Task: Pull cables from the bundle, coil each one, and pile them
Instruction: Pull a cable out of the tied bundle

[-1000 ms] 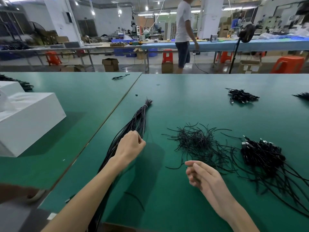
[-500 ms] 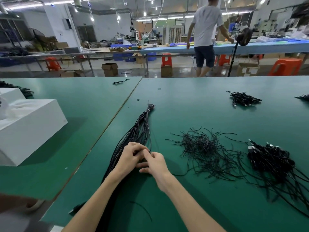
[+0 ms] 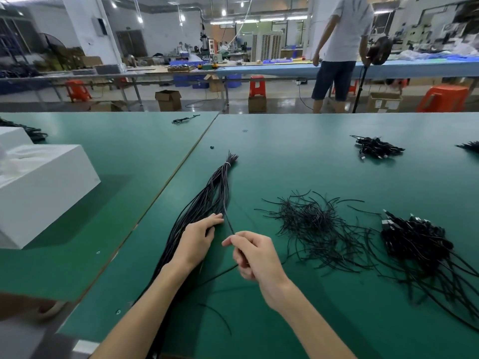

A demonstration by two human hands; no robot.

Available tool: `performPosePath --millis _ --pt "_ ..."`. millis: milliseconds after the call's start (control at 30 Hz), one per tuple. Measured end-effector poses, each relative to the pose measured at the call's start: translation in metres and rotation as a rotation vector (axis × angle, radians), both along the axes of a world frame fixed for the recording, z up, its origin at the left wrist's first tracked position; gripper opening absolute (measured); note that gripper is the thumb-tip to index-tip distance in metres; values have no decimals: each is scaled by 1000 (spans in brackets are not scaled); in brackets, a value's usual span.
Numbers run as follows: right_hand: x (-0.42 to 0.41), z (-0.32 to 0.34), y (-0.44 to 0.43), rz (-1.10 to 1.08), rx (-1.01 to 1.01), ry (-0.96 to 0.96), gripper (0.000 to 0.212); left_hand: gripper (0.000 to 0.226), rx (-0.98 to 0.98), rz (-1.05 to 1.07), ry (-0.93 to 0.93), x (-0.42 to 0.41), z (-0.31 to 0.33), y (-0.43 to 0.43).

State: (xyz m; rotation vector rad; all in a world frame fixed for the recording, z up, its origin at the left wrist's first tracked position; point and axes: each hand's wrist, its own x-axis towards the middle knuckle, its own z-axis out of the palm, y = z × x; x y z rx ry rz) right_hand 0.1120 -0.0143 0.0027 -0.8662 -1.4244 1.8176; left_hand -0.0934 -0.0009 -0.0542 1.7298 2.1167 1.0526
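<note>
Green bench (image 3: 298,156): flat left hand (image 3: 197,239) pins the bundle (image 3: 212,193), right hand (image 3: 255,255) pinches one cable (image 3: 228,218), which could snag neighbours.

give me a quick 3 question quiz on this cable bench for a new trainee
1. True or false: the right hand pinches a single thin black cable leading out of the long black cable bundle.
2. The left hand is: A) resting on the bundle, fingers fairly straight; B) lifting the bundle clear; C) holding a finished coil.
3. Fill in: the bundle's far end is bound by a ___ tie.
Key: 1 true; 2 A; 3 white.
</note>
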Motion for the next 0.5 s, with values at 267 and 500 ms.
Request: performPosePath --millis 267,500 --pt "60 31 -10 8 127 197 23 35 -25 -11 14 -1 1 -1" --pt "82 17 -1 -44 -7 410 23 33 6 -9 18 2 -1 -4"
